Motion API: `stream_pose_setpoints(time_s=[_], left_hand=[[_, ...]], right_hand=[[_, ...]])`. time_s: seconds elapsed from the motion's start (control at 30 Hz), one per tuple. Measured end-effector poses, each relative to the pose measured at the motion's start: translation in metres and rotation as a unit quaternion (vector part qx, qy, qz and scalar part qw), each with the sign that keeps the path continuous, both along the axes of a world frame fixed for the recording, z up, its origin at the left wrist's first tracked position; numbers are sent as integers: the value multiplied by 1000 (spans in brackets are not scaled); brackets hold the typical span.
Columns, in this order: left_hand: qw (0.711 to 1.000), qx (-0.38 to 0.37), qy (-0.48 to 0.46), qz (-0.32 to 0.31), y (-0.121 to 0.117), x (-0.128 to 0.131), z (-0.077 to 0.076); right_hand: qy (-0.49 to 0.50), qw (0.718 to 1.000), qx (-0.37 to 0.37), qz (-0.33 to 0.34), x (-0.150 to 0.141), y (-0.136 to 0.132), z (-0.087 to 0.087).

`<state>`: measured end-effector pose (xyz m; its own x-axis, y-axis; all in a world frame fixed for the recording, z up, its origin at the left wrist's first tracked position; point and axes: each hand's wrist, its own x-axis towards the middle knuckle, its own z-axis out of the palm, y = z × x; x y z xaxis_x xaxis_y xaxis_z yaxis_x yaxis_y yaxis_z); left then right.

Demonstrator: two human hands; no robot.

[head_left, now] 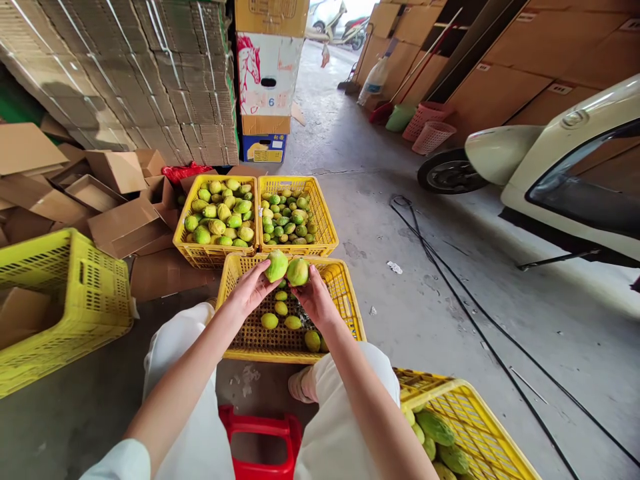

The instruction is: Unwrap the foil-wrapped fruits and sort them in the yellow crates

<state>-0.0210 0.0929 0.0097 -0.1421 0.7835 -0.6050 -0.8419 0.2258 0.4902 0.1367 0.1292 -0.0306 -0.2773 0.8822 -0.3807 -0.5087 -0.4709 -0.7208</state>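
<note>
My left hand (253, 288) is closed on a yellow-green fruit (277, 265). My right hand (316, 298) grips a second green fruit (298, 272); the two fruits touch each other. Both are held above a yellow plastic crate (345, 293) on the floor in front of me, which holds several loose green fruits (281, 309). Beyond it stand two more yellow crates: the left one (210, 253) filled with larger green-yellow fruits, the right one (323, 227) with smaller green ones.
A red stool (260, 433) sits between my knees. Another yellow crate (480, 433) with green fruits is at lower right, a further one (75, 293) at left. Cardboard boxes (120, 207) and stacked flat cartons (130, 73) fill the left; a scooter (550, 153) and black cables (450, 280) lie right.
</note>
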Motion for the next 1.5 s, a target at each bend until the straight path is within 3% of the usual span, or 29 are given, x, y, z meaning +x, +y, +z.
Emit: stream_pose_setpoints(time_s=[0.17,0.4,0.6,0.77,1.07,1.27,1.5], left_hand=[[999,-7,48,-19,0,0,-5],[997,-15,46,-54,-2,-1,-2],[996,13,51,-72,0,-5,-1],[995,-9,68,-67,1,-5,1],[988,27,119,-99,-3,-3,5],[986,19,114,-120,-4,-1,1],[982,2,138,-130,-4,-1,-2]], right_hand=[[-5,1000,5,17,1,2,1],[-43,998,18,33,3,0,7],[-41,999,4,-14,5,1,2],[-84,996,5,-7,8,2,-1],[-64,998,-2,3,8,3,2],[-63,998,19,20,4,1,4],[-61,998,-13,-5,7,0,4]])
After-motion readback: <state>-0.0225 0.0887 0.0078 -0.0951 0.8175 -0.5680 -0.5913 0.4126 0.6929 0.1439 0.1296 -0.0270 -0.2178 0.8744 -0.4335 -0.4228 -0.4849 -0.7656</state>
